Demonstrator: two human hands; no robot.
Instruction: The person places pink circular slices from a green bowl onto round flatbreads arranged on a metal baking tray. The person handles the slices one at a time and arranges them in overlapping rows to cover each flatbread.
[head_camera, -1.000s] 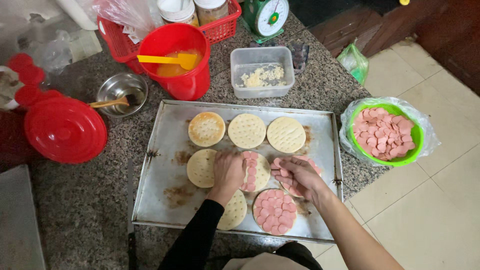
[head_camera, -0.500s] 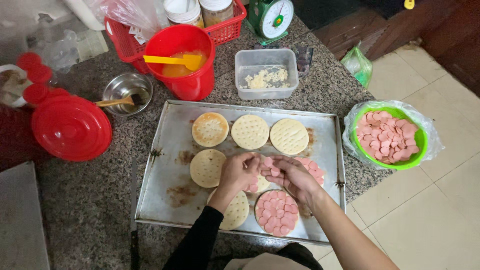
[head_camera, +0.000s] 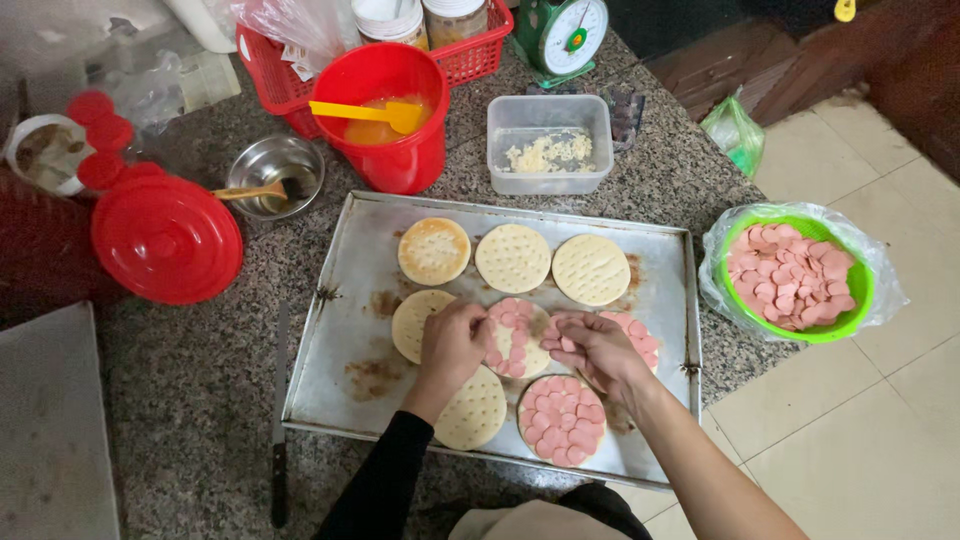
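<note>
Moved since before: both hands closer together over the middle round base; view slightly shifted, tray a little lower in picture.
Left hand (head_camera: 455, 345): fingers curled down on the half-covered base (head_camera: 515, 338), pinching pink sausage slices; grip closed on small slices, exact number not clear.
Right hand (head_camera: 592, 347): fingers bent, tips touching slices at right edge of same base; grip closed, holding slices or only pressing them, cannot tell.
Half-covered base: middle of the metal tray (head_camera: 330, 330), second row, slices on part of it only.
Finished base (head_camera: 562, 420): front row, fully covered with slices, just below right hand.
Plain bases (head_camera: 512, 257): three in back row, one left of left hand, one near front edge.
Green bowl (head_camera: 790, 275): on bench corner, right of tray, full of slices, lined with plastic.
Red bucket (head_camera: 395, 115): behind tray, yellow spoon inside.
Clear box (head_camera: 548, 145): behind tray, crumbly pale filling.
</note>
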